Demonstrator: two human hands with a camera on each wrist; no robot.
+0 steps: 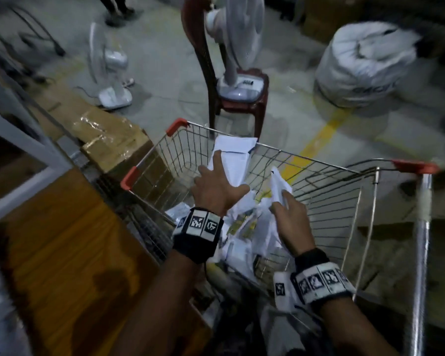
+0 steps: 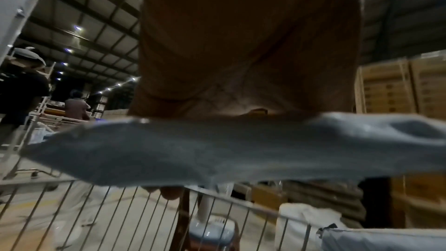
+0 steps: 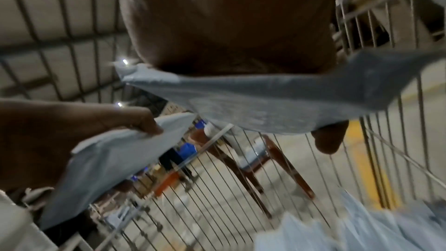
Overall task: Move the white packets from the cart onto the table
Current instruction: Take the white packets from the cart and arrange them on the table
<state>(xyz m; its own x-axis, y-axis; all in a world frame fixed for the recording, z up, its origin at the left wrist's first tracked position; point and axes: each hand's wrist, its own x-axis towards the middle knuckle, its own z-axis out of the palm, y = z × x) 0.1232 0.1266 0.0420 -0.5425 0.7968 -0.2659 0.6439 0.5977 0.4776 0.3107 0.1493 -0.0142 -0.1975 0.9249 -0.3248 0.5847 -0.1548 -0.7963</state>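
A wire cart [image 1: 319, 163] with red corner caps holds a loose pile of white packets [image 1: 244, 227]. My left hand [image 1: 216, 186] reaches into its far end and grips a long white packet [image 1: 233, 160] that leans on the front wall. In the left wrist view that packet [image 2: 241, 150] lies across my palm, with fingertips [image 2: 169, 193] curled under it. My right hand [image 1: 290, 219] holds a smaller crumpled white packet [image 1: 280, 186] above the pile; the right wrist view shows this packet [image 3: 265, 106] pinched under my palm. The wooden table [image 1: 62, 240] is at my left.
Taped cardboard boxes [image 1: 118, 142] stand between table and cart. Beyond the cart is a red chair [image 1: 242, 104] carrying a white fan [image 1: 239, 47]. Another fan [image 1: 108, 65] stands on the floor, and a big white sack [image 1: 365, 65] sits far right. A yellow line [image 1: 319, 142] crosses the floor.
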